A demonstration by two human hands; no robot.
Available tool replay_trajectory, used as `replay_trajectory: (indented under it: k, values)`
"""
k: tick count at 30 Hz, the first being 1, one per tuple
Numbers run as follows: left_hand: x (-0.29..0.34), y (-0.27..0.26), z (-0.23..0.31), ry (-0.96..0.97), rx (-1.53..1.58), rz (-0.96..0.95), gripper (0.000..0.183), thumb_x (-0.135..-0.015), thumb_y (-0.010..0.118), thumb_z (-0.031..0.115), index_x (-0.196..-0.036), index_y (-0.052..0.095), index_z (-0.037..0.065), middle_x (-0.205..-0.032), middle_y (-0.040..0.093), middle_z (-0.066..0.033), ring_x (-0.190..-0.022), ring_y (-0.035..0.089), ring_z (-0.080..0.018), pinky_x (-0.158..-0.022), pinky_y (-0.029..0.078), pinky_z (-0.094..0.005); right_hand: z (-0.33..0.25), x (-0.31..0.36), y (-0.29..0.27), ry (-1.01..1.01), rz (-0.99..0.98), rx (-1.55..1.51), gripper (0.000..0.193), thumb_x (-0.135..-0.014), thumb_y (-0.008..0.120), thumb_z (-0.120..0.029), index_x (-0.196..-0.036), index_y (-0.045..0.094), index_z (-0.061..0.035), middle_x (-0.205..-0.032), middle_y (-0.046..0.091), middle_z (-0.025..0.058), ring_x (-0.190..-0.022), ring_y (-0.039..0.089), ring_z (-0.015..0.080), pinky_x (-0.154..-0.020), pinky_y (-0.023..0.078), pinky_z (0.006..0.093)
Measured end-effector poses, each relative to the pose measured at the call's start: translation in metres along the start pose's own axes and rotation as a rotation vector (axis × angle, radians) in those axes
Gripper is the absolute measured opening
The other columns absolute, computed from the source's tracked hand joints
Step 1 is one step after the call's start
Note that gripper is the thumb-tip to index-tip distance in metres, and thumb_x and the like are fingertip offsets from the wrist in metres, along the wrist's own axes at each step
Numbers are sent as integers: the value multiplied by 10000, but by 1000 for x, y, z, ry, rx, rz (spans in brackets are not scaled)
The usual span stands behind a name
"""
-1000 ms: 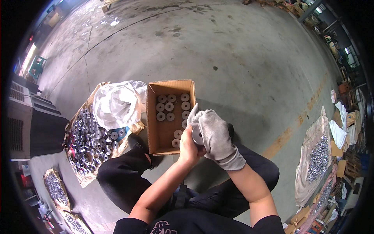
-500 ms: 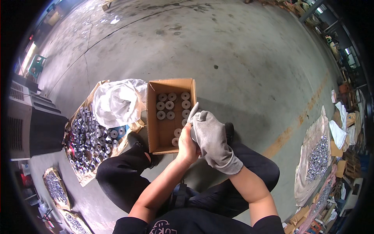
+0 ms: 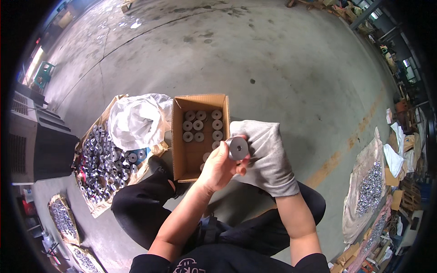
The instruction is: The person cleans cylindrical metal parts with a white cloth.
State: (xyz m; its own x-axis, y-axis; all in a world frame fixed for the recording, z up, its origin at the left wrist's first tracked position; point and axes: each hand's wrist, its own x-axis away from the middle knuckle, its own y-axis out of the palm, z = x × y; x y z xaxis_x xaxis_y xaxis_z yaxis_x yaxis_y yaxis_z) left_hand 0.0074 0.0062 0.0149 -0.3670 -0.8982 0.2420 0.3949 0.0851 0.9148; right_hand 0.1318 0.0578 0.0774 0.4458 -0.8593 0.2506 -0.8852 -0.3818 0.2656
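Grey metal cylinder, center hole up, sits just past the box's near right edge, pinched between thumb and fingers of the bare left hand. Right hand is inside a grey cloth cover, close beside it; can't tell its finger state. Cardboard box on the floor, similar cylinders inside. Left: pile of metal parts on a sheet, white plastic bag at its far end. Concrete floor: cracked, dark-stained, worn yellowish line right. Green stool far left.
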Motion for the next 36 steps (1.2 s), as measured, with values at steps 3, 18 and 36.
replay_trajectory:
  k: [3,18,36]
  values:
    - [-2,-8,6,261,-407,-8,552,-859,648,201,-1323,402,31,-951,578,-52,-745,548,-110,-659,486,-253,-5,3,-7,-168,-47,234,219,-653,639,-2,-822,500,-14,-729,519,68,-713,544,194,-632,438,297]
    - [8,15,13,502,-1412,141,609,-648,757,29,-1203,507,12,-980,556,-90,-806,569,-166,-702,483,-266,57,-7,-22,-670,71,936,366,-696,639,-117,-1025,526,-4,-941,540,169,-891,536,336,-793,458,365]
    - [2,0,5,594,-1457,177,668,-585,664,-55,-1217,488,72,-1048,591,-116,-912,591,-253,-791,483,-326,83,-13,-17,-463,76,630,492,-604,751,-189,-999,491,-55,-872,537,70,-775,542,223,-699,459,319]
